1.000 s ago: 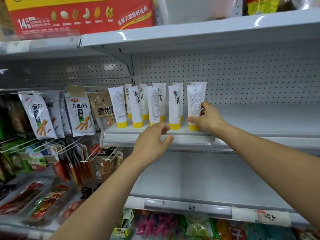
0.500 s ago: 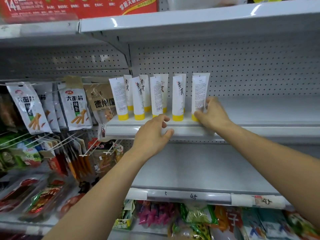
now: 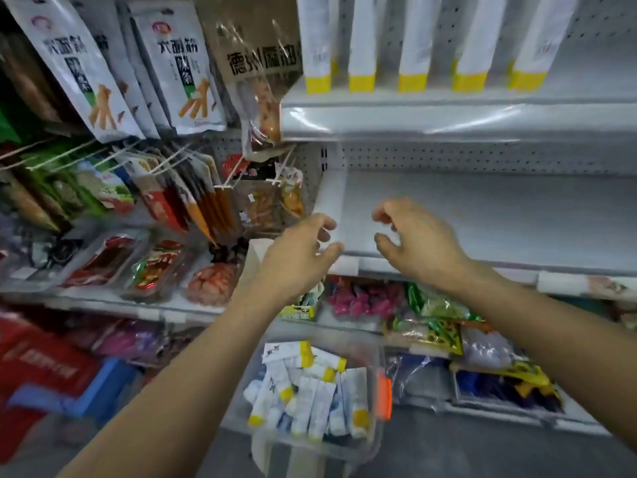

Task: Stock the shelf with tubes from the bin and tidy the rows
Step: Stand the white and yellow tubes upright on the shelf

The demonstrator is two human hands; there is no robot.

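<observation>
Hands empty: left hand (image 3: 296, 257), right hand (image 3: 417, 243) hover, fingers (image 3: 325, 224) loosely curled. Loose tubes (image 3: 310, 398) jumbled in bin (image 3: 320, 446) at 6 o'clock; row (image 3: 413, 39) stands on shelf (image 3: 448, 119) at 1 o'clock. Likely best: grip one tube mid-body, cap downward. Tubes smooth white plastic, yellow caps (image 3: 412, 82); bin clear, rigid.

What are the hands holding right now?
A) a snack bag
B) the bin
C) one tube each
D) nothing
D: the left hand and right hand are both empty, fingers loosely curled, and the loose tubes lie in the bin below them.
</observation>
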